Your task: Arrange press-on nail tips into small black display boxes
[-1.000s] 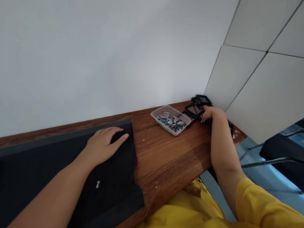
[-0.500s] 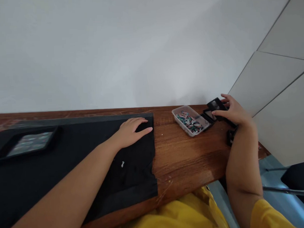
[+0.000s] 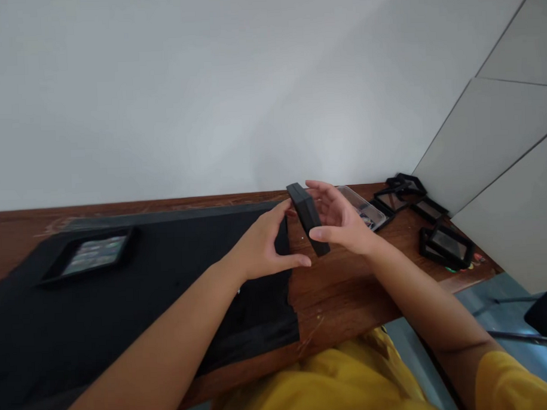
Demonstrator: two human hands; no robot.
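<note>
My right hand (image 3: 341,217) grips a small black box-like frame (image 3: 308,219) by its right side, tilted in the air above the right edge of the black mat (image 3: 169,304). Close to the frame's left side is my left hand (image 3: 268,244), its thumb stretched away from the fingers. Its fingertips reach behind the frame's edge, and whether they touch it is hidden. Partly behind my right hand stands a clear plastic tub (image 3: 361,205) with small wrapped-looking pieces in it.
More black frames (image 3: 398,191) lie at the table's right end against the wall, with two stacked frames (image 3: 448,245) nearer me. A larger black tray (image 3: 93,253) holding pale rectangular pieces rests on the mat at left. A dark chair (image 3: 546,315) stands beyond the table's right end.
My right hand has come left from the pile of frames, carrying one black frame. My left hand has moved slightly right to meet it. The view has shifted a little.
</note>
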